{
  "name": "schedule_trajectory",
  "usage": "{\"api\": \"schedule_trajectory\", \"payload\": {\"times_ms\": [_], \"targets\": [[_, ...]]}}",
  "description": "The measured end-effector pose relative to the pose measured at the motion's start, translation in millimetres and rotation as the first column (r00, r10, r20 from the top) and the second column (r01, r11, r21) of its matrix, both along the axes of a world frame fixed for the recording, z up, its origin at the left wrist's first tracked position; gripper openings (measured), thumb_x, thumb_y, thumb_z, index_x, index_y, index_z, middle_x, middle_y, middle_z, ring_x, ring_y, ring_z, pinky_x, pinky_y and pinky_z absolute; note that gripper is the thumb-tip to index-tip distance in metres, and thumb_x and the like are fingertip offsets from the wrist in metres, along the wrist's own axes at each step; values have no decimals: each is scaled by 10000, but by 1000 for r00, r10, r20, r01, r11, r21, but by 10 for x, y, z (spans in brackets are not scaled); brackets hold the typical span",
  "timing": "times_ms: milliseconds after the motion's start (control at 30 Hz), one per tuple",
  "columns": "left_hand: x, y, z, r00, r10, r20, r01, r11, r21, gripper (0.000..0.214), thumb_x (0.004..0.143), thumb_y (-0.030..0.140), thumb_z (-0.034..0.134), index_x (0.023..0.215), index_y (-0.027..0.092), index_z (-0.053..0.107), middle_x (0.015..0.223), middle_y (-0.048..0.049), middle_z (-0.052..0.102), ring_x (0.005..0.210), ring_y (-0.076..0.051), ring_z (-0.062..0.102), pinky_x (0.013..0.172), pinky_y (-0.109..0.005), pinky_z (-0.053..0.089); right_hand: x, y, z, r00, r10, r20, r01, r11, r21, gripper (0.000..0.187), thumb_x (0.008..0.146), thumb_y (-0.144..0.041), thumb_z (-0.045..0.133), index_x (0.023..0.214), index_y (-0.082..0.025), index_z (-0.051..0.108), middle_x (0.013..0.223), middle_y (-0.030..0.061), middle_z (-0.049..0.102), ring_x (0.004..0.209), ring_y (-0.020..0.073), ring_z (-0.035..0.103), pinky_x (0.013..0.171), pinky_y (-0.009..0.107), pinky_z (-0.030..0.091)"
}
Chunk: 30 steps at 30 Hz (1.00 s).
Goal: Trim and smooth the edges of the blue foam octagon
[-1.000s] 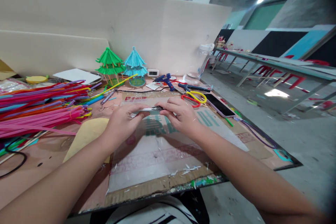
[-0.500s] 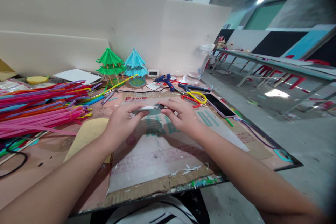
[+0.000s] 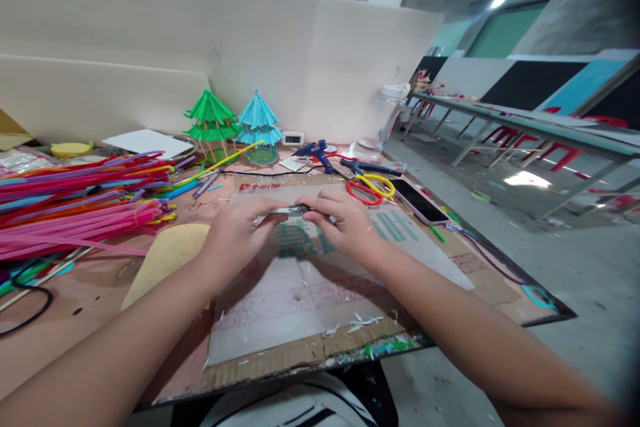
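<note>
My left hand point(image 3: 239, 230) pinches a thin white piece point(image 3: 279, 210) between thumb and fingers over the middle of the work surface. Against its right end, my right hand point(image 3: 343, 221) grips a small dark grey blade point(image 3: 299, 209), thumb below and fingers above. Both hands are close together, raised over a translucent sheet point(image 3: 280, 310) lying on cardboard point(image 3: 260, 367). The fingers hide most of the white piece and much of the blade. White shavings point(image 3: 365, 322) lie near the front edge of the sheet.
Bundles of pipe cleaners point(image 3: 80, 203) lie at left beside a yellow card point(image 3: 167, 253). Behind stand a green model pavilion point(image 3: 211, 123) and a blue one point(image 3: 258, 123). A glue gun point(image 3: 320, 152), scissors point(image 3: 377, 185), phone point(image 3: 419, 201) and clear bottle point(image 3: 383, 117) are at right.
The white piece, pale and arched before, now appears flatter and narrower between my fingers. The blade sits flatter against it. My hands have barely shifted.
</note>
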State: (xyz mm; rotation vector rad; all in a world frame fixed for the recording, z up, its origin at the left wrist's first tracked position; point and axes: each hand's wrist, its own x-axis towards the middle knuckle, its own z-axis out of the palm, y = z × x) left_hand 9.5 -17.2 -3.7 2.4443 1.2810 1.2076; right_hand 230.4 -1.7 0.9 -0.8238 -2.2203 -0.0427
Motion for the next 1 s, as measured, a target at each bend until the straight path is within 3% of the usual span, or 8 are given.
{"api": "schedule_trajectory", "payload": {"times_ms": [600,700,833,1000], "targets": [[11,-10,33,1000,8,12,-7,997,-82,222,897,257,566,1037,221,734,1032,-38,768,942,-224,697,857,-345,521,-7,13,-9,999,-17,-35,15,999,-51,294,971,-385,525,1118,-193,692,835,45,667,741,161,573,702,293,424],[28,-17,96,996,24,83,-12,990,-140,218,886,259,573,1032,228,732,1023,-20,765,915,-211,688,832,-319,522,8,42,-6,993,-40,-115,28,995,-100,318,962,-415,523,1142,-200,672,834,44,672,705,158,572,668,292,435],[55,-19,145,983,13,185,29,975,-219,199,852,258,613,1014,209,718,935,-7,750,829,-181,668,750,-273,523,5,64,0,974,-110,-196,65,973,-220,347,864,-445,647,1094,-186,676,781,29,671,658,154,562,595,268,418],[55,0,104,958,-16,287,105,949,-296,206,858,292,622,1024,191,692,900,-11,726,770,-164,653,668,-252,505,-41,44,-17,967,-103,-233,25,948,-317,131,852,-285,638,892,-171,687,710,0,655,608,121,547,563,232,393]]}}
